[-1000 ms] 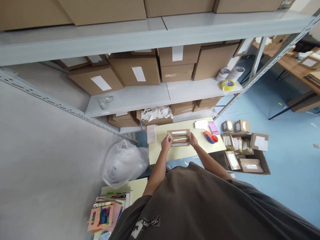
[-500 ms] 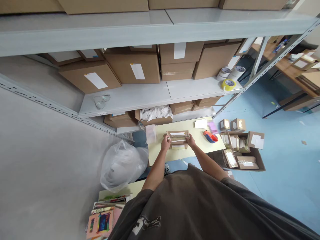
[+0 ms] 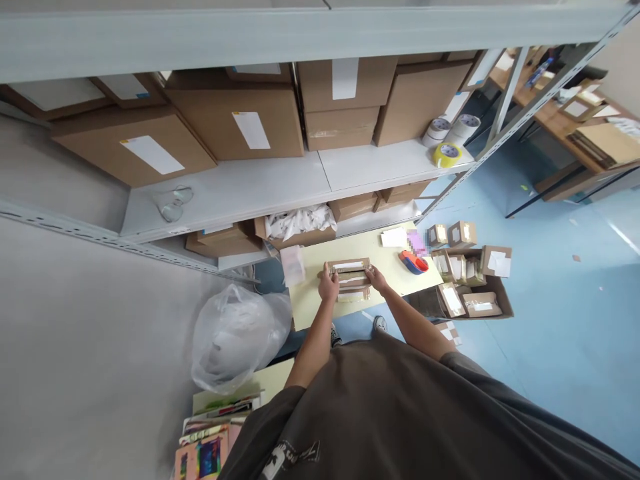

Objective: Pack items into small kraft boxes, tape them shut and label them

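Observation:
A small open cardboard box (image 3: pixel 352 279) with pale strips along its flaps lies on the pale yellow table (image 3: pixel 315 310). My left hand (image 3: pixel 329 285) grips its left end, the thumb and fingers closed on the cardboard. At the right end, my right hand (image 3: pixel 377 279) holds the box by its upper right corner. To the right on the same table rests a red and blue tape dispenser (image 3: pixel 414 262). Behind it are a white paper (image 3: pixel 394 237) and a purple item (image 3: pixel 417 243). A translucent pinkish packet (image 3: pixel 293 266) lies at the table's left end.
Metal shelving (image 3: pixel 260 197) with large boxes stands in front, with tape rolls (image 3: pixel 447 155) and glasses (image 3: pixel 174 203) on it. A large carton (image 3: pixel 506 305) of small parcels stands at the right. A plastic bag (image 3: pixel 240 337) sits at the left.
My left hand has shifted its hold on the box's left end, its fingers now higher along the flap. The camera view has moved, and a second shoe shows below the table.

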A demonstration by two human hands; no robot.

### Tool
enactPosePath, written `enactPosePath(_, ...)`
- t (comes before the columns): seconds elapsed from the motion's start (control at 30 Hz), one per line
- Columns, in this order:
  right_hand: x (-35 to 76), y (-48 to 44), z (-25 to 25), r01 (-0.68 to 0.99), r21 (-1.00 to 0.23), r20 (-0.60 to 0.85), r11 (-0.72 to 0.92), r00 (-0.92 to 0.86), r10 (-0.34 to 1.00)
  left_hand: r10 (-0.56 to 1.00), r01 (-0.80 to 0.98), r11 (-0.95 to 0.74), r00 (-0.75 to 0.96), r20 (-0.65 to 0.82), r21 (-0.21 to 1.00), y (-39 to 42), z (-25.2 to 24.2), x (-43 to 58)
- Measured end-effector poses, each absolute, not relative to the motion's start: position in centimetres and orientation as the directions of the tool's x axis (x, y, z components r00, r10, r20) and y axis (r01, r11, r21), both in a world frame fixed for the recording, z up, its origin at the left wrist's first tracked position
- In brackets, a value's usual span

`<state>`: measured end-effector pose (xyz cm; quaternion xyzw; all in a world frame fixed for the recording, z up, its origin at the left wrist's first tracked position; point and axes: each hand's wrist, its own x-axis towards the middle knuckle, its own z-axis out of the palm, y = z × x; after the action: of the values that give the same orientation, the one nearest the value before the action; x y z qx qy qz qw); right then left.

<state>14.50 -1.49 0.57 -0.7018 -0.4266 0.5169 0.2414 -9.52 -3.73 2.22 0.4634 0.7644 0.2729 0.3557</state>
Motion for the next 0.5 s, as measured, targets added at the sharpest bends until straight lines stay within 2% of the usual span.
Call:
enactPosePath(0.17, 16.2, -0.4, 1.5, 0.474, -0.754, -0.478, -0.454, 0.078, 0.875, 0.862, 0.471, 0.479, -0.413, -0.295, 0.741, -3.3, 2.1, -7.7)
enactPosePath(0.27, 19.5, 1.2, 3.0, 0.527, -0.800, -0.318, -0.287, 0.034, 0.948, 0.828, 0.472, 0.524, -0.478, -0.293, 0.709, -2.6, 2.3, -6.0)
enactPosePath(0.37, 24.7, 2.8, 4.8, 0.600, -0.791, -0.147, -0.118, 0.000, 0.989, 0.822, 0.516, 0.539, -0.494, -0.283, 0.666, -2.4, 2.4, -5.0)
enactPosePath(0.5, 32.8, 4.1, 5.9, 0.662, -0.749, -0.040, -0.024, -0.008, 0.999, 0.843, 0.607, 0.515, -0.486, -0.229, 0.606, -2.6, 2.2, -4.8)
